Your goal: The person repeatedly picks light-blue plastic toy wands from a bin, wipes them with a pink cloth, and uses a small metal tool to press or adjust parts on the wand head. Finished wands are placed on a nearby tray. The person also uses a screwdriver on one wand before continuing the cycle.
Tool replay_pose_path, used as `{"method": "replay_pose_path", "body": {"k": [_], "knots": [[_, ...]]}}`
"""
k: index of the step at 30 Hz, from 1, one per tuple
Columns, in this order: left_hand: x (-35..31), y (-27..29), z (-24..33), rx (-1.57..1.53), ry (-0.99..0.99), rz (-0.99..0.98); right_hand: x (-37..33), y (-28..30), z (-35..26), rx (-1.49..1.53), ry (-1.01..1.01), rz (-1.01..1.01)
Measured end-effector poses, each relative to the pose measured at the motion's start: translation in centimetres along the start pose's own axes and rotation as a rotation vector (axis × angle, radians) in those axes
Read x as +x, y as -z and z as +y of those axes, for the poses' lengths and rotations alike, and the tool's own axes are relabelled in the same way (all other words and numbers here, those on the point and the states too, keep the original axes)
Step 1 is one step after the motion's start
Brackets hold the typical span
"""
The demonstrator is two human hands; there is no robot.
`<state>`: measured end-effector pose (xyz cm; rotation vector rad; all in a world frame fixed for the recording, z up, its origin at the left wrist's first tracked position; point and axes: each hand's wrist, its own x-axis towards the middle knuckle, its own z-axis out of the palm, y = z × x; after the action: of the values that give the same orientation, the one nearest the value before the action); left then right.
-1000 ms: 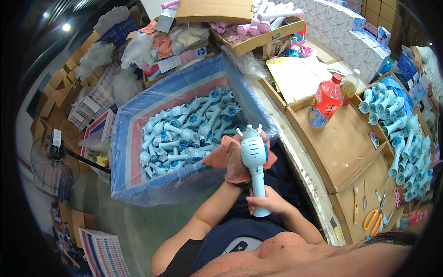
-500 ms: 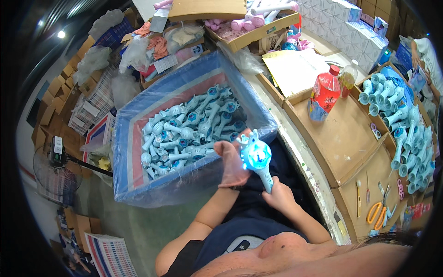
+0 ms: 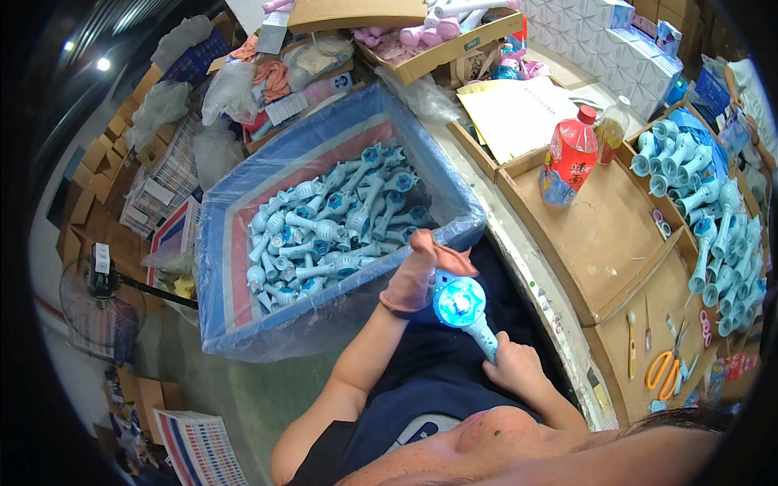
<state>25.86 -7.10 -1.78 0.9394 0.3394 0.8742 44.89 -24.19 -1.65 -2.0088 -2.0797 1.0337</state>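
Right hand (image 3: 517, 366) wraps the lower end of the lit wand (image 3: 459, 303), just outside the near edge of the blue bin (image 3: 243, 326), toward its right corner. Left hand (image 3: 409, 285) beside it (grip under pink cloth (image 3: 455, 260); cannot tell). Advisable: steady wand, light cloth pressure.

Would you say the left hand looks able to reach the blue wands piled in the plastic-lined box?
Probably yes: the left hand is close to the near wall of the box, and nothing appears to cover the blue wands.
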Motion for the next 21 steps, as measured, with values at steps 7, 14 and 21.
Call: {"method": "replay_pose_path", "body": {"k": [7, 14, 21], "knots": [[-1.2, -0.2, -0.4, -0.084, 0.128, 0.175, 0.3, -1.2, 0.5, 0.123, 0.078, 0.009], [0.3, -0.9, 0.6, 0.409, -0.01, -0.174, 0.7, -2.3, 0.7, 1.054, 0.042, -0.283], [-0.8, -2.3, 0.4, -0.324, 0.061, 0.315, 0.5, -1.4, 0.3, 0.928, 0.012, -0.194]]}}
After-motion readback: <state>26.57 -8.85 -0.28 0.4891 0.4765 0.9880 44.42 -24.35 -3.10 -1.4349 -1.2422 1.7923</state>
